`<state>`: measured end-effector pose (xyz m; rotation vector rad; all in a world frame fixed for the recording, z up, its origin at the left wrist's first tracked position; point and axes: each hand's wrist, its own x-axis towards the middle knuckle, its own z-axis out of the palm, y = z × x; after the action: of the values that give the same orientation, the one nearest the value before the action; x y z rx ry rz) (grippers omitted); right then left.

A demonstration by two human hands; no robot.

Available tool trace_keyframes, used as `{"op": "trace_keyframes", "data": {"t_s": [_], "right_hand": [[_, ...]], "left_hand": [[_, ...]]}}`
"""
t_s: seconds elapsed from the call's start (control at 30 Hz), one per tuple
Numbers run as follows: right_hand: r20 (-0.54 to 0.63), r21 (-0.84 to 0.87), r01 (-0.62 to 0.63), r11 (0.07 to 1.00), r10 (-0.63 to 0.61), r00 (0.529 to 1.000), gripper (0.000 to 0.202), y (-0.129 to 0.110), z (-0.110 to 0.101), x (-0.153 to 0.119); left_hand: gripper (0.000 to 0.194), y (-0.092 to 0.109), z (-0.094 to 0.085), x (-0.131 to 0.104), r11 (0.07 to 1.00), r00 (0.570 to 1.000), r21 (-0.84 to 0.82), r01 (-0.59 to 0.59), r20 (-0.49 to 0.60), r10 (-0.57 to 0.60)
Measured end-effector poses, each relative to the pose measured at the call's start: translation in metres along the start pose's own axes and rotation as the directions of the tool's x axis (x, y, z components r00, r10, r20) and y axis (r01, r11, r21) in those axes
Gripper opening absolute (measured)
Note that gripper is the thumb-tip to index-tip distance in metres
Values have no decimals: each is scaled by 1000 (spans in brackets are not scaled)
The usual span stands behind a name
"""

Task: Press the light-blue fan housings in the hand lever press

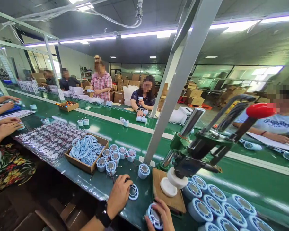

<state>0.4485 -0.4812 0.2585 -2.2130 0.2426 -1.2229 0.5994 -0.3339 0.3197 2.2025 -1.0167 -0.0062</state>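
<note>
My left hand [120, 191], with a black watch at the wrist, has its fingers curled at the edge of a light blue ringed part [133, 192] on the green table. Nearer the front edge, my right hand [161, 214] grips a round light blue housing [154, 217] by its sides. Between and beyond my hands stands a single blue housing [144, 171]. A hand press [195, 150] with a red knob rises at the right, its white round die [168, 187] on a wooden board [156, 179].
Several blue housings [215, 205] stand right of the press. Left are grouped housings [111, 167], a cardboard box [80, 165] of blue rings and a bagged sheet of parts [48, 139]. A slanted metal post [173, 96] rises beyond. Other people sit or stand around the line.
</note>
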Motion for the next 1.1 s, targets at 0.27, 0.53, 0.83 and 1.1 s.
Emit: {"op": "trace_keyframes", "data": {"t_s": [0.27,0.53,0.83,1.1], "right_hand": [[177,99,-270,958,250,952,23,-36,-10,17],[160,155,-270,950,245,956,33,-40,-9,20],[163,195,-258,946,228,960,32,-36,-7,19],[166,192,-271,943,241,956,44,-45,-9,25]], "left_hand": [[47,-7,-25,4,992,973,-59,-112,198,122],[64,-8,-10,-1,984,976,70,-166,157,153],[63,-3,-19,-1,980,955,15,-197,227,189],[45,-13,-3,1,975,979,130,-180,117,165]]}}
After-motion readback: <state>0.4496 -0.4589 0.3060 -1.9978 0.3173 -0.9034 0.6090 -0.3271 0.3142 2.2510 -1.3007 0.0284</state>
